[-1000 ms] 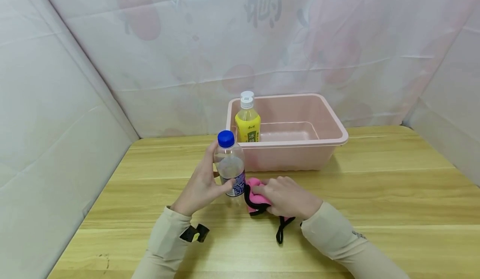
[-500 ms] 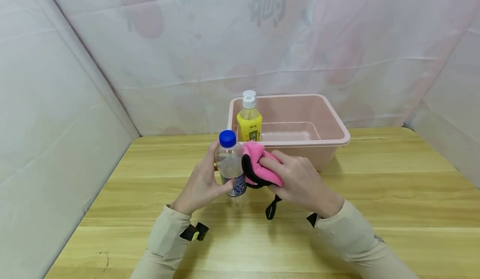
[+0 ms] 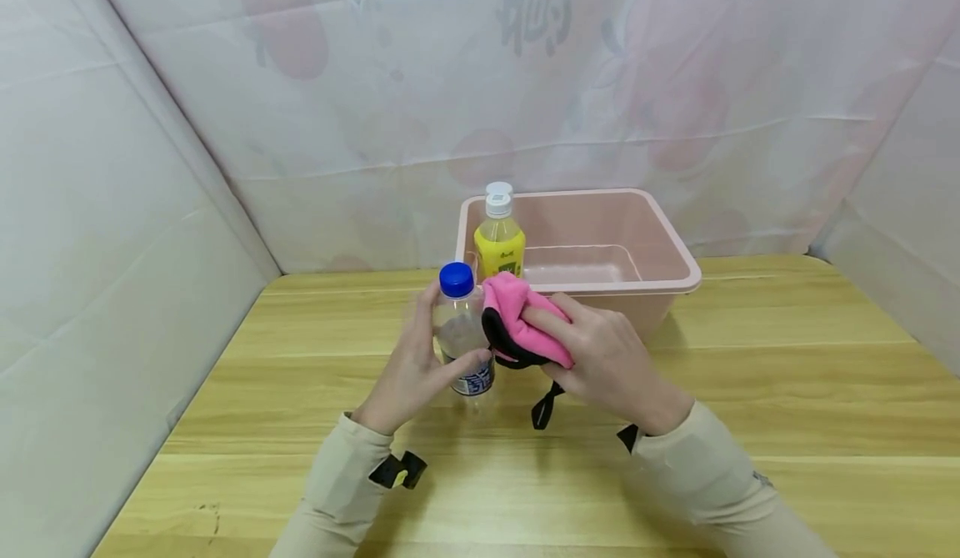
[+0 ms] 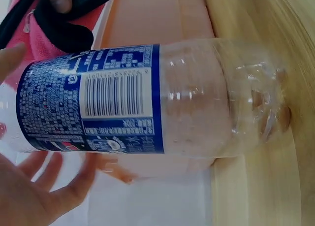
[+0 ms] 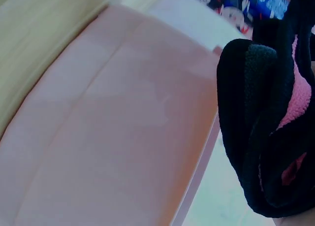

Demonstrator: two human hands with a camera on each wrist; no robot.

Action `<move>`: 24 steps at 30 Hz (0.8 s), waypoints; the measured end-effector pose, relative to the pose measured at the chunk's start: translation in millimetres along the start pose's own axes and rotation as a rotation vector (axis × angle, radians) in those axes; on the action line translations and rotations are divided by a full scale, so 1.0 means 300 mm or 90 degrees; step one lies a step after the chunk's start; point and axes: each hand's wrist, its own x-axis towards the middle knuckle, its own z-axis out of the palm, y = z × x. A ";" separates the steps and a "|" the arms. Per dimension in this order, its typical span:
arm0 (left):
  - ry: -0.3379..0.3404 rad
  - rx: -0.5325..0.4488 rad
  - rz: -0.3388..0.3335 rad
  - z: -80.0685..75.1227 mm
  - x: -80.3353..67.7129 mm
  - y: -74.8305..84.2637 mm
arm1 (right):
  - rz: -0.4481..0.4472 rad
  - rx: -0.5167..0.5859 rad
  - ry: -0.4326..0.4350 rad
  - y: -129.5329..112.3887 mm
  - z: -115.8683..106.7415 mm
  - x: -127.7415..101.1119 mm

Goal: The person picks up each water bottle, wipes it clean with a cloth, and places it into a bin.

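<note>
Pink cloth (image 3: pixel 525 324) with a black edge sits bunched in the right hand (image 3: pixel 600 358), pressed against the clear bottle (image 3: pixel 461 333) that the left hand (image 3: pixel 412 366) grips upright.

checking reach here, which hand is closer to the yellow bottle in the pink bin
Right. The right hand with its pink cloth is just before the yellow bottle; the left hand is lower left.

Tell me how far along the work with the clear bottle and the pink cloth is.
Done: a yellow drink bottle already stands in the pink tub. In hand: the left hand grips the clear bottle upright above the table, while the right hand presses the pink cloth against its side. Left: the clear bottle is not yet in the tub.
</note>
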 end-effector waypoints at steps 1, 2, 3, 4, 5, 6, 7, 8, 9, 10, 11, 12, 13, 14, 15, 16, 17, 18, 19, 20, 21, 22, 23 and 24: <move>0.012 0.016 0.008 -0.002 0.000 0.000 | 0.002 -0.006 0.004 0.005 -0.005 0.000; 0.020 0.028 0.017 -0.004 0.001 0.000 | 0.006 -0.010 0.008 0.011 -0.011 -0.001; 0.025 0.038 0.024 -0.008 0.001 0.000 | 0.010 -0.011 0.012 0.016 -0.015 -0.001; 0.024 0.041 0.029 -0.012 0.000 -0.001 | 0.013 -0.012 0.017 0.021 -0.020 -0.001; 0.021 0.037 0.032 -0.016 0.000 0.000 | 0.017 -0.012 0.022 0.025 -0.025 0.000; 0.013 0.026 0.032 -0.020 -0.002 -0.001 | 0.020 -0.010 0.026 0.028 -0.028 0.000; 0.002 0.012 0.033 -0.024 -0.003 -0.001 | 0.023 -0.008 0.030 0.029 -0.031 0.001; -0.009 -0.005 0.033 -0.027 -0.005 -0.002 | 0.026 -0.006 0.035 0.028 -0.033 0.002; -0.020 -0.022 0.032 -0.029 -0.007 -0.003 | 0.026 -0.004 0.039 0.027 -0.035 0.003; -0.029 -0.040 0.032 -0.030 -0.008 -0.003 | 0.026 -0.002 0.042 0.025 -0.034 0.004; -0.038 -0.059 0.033 -0.031 -0.009 -0.002 | 0.024 0.000 0.043 0.023 -0.033 0.005; -0.047 -0.073 0.033 -0.030 -0.009 -0.001 | 0.020 0.003 0.042 0.019 -0.031 0.006; -0.055 -0.081 0.033 -0.029 -0.009 0.000 | 0.016 0.005 0.039 0.016 -0.028 0.006; -0.064 -0.088 0.032 -0.027 -0.009 0.000 | 0.011 0.006 0.037 0.013 -0.024 0.007; -0.070 -0.093 0.028 -0.025 -0.007 0.002 | 0.008 0.007 0.033 0.011 -0.019 0.008; -0.073 -0.091 0.024 -0.023 -0.006 0.004 | 0.005 0.008 0.030 0.008 -0.015 0.008; -0.072 -0.083 0.023 -0.020 -0.005 0.004 | 0.003 0.009 0.026 0.006 -0.012 0.008; -0.069 -0.074 0.022 -0.019 -0.004 0.004 | 0.003 0.008 0.024 0.005 -0.009 0.008; -0.064 -0.064 0.021 -0.018 -0.004 0.004 | 0.005 0.009 0.023 0.004 -0.007 0.008; -0.059 -0.057 0.021 -0.019 -0.003 0.003 | 0.008 0.007 0.022 0.003 -0.005 0.007; -0.054 -0.049 0.024 -0.021 -0.002 0.003 | 0.011 0.009 0.020 0.003 -0.004 0.007; -0.050 -0.040 0.028 -0.025 -0.001 0.002 | 0.013 0.009 0.017 0.003 -0.004 0.006; -0.048 -0.034 0.029 -0.029 -0.001 0.002 | 0.014 0.009 0.013 0.003 -0.005 0.005; -0.050 -0.035 0.027 -0.035 0.000 0.003 | 0.013 0.009 0.005 0.004 -0.006 0.004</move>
